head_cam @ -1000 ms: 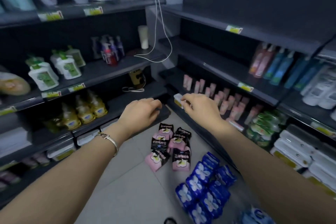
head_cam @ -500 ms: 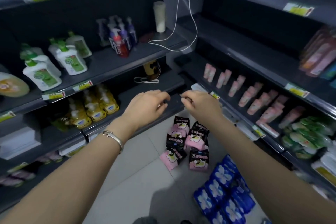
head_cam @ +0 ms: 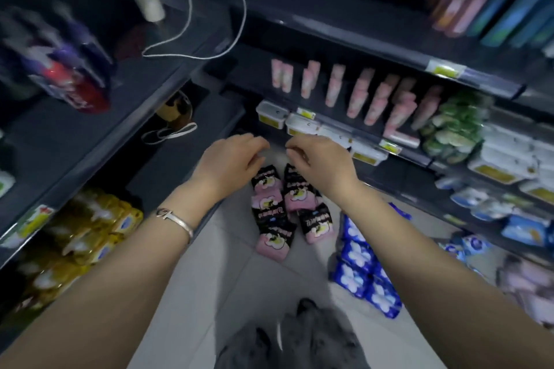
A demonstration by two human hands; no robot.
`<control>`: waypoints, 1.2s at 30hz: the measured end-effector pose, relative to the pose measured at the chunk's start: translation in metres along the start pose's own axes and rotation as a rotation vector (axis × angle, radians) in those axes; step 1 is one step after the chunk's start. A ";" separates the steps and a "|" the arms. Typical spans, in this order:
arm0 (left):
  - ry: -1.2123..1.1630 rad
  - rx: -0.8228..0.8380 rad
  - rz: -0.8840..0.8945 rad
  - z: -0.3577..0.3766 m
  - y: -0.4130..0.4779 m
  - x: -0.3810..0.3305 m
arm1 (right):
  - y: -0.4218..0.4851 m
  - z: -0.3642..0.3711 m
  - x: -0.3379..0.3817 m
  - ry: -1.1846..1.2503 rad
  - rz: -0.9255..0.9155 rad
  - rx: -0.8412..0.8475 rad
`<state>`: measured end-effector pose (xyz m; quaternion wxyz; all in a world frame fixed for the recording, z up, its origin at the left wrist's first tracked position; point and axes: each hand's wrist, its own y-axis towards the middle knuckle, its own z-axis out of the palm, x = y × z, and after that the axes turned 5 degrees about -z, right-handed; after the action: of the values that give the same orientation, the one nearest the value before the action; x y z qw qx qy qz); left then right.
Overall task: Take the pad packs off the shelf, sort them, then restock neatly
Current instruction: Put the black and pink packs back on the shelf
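Observation:
Several pink-and-black pad packs [head_cam: 274, 220] lie in a loose heap on the tiled floor between two shelf units. Beside them to the right, several blue pad packs [head_cam: 358, 260] lie in a row on the floor. My left hand [head_cam: 232, 163] and my right hand [head_cam: 322, 163] hover side by side just above the far end of the pink-and-black heap. Both hands have loosely curled fingers pointing down and hold nothing. A silver bracelet [head_cam: 175, 220] is on my left wrist.
Dark shelf units stand left and right. The right shelves hold pink tubes [head_cam: 362, 93], green packs [head_cam: 452, 126], white tubs [head_cam: 299, 124] and more blue packs [head_cam: 523, 229]. The left shelves hold yellow bottles [head_cam: 90, 228] and a white cable [head_cam: 192, 24]. My grey shoes [head_cam: 299, 335] stand at the bottom.
The view has tilted down and closer to the floor. Both hands have dropped from shelf-edge height to just above the pink-and-black packs.

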<state>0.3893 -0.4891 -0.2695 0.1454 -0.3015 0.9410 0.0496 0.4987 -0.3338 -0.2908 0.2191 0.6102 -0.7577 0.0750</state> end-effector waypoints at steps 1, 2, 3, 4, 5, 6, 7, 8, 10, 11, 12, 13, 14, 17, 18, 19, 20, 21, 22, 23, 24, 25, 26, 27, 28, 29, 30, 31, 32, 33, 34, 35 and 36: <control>-0.011 0.008 0.020 0.007 0.009 0.002 | 0.003 0.004 -0.006 -0.002 0.032 0.009; -0.018 0.014 0.043 0.015 0.019 0.005 | 0.007 0.010 -0.013 -0.005 0.060 0.012; -0.020 0.020 0.062 0.023 0.027 0.008 | 0.011 0.016 -0.019 -0.006 0.080 0.008; -0.019 0.026 0.069 0.031 0.036 0.011 | 0.015 0.022 -0.026 -0.003 0.091 0.006; -0.021 0.037 0.061 0.039 0.044 0.013 | 0.019 0.030 -0.033 0.003 0.100 0.016; -0.031 0.052 0.045 0.046 0.051 0.017 | 0.024 0.038 -0.040 0.011 0.112 0.040; -0.047 0.064 0.028 0.054 0.058 0.022 | 0.029 0.046 -0.047 0.017 0.128 0.072; -0.069 0.074 0.017 0.063 0.065 0.028 | 0.033 0.054 -0.055 0.022 0.141 0.099; -0.139 0.099 0.000 0.083 0.075 0.040 | 0.040 0.071 -0.070 0.036 0.166 0.131; -0.165 0.113 -0.004 0.093 0.079 0.047 | 0.043 0.080 -0.077 0.039 0.185 0.134; -0.180 0.130 -0.012 0.105 0.083 0.053 | 0.045 0.089 -0.085 0.040 0.209 0.139; -0.188 0.150 -0.025 0.117 0.087 0.059 | 0.046 0.098 -0.092 0.045 0.231 0.151; -0.198 0.166 -0.038 0.129 0.093 0.065 | 0.047 0.109 -0.100 0.056 0.251 0.166; -0.230 0.177 -0.034 0.171 0.107 0.079 | 0.049 0.147 -0.123 0.087 0.297 0.206; -0.247 0.189 -0.015 0.188 0.113 0.085 | 0.048 0.161 -0.130 0.093 0.329 0.209; -0.255 0.203 0.001 0.205 0.118 0.090 | 0.047 0.176 -0.136 0.097 0.362 0.207; -0.258 0.209 0.014 0.223 0.124 0.097 | 0.047 0.191 -0.143 0.098 0.391 0.201; -0.251 0.218 0.025 0.244 0.129 0.104 | 0.047 0.208 -0.150 0.099 0.417 0.196; -0.244 0.225 0.034 0.259 0.132 0.111 | 0.046 0.220 -0.153 0.104 0.439 0.198; -0.233 0.238 0.041 0.275 0.133 0.118 | 0.044 0.234 -0.157 0.109 0.458 0.203; -0.225 0.248 0.047 0.296 0.134 0.128 | 0.042 0.255 -0.162 0.119 0.482 0.206; -0.211 0.265 0.053 0.316 0.134 0.138 | 0.039 0.276 -0.168 0.135 0.503 0.197; -0.198 0.279 0.069 0.335 0.133 0.149 | 0.037 0.299 -0.175 0.152 0.528 0.184; -0.185 0.282 0.083 0.353 0.131 0.158 | 0.035 0.322 -0.181 0.162 0.556 0.175; -0.172 0.276 0.096 0.370 0.129 0.168 | 0.033 0.345 -0.188 0.169 0.585 0.176; -0.160 0.270 0.104 0.385 0.128 0.175 | 0.031 0.366 -0.194 0.179 0.609 0.183; -0.151 0.258 0.114 0.402 0.128 0.183 | 0.029 0.386 -0.200 0.193 0.628 0.190; -0.142 0.261 0.121 0.420 0.130 0.190 | 0.028 0.404 -0.206 0.204 0.640 0.196; -0.134 0.273 0.124 0.439 0.130 0.196 | 0.027 0.423 -0.212 0.213 0.646 0.204; -0.125 0.292 0.123 0.459 0.131 0.202 | 0.026 0.442 -0.218 0.221 0.646 0.204; -0.120 0.306 0.124 0.480 0.131 0.209 | 0.026 0.462 -0.226 0.233 0.643 0.206; -0.110 0.326 0.117 0.501 0.130 0.215 | 0.025 0.483 -0.233 0.242 0.639 0.210; -0.101 0.339 0.109 0.522 0.129 0.220 | 0.024 0.504 -0.242 0.249 0.638 0.215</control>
<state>0.2704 -0.4117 -0.8327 0.2383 -0.2185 0.9423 -0.0870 0.3929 -0.3046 -0.8394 0.2096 0.3488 -0.8653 0.2928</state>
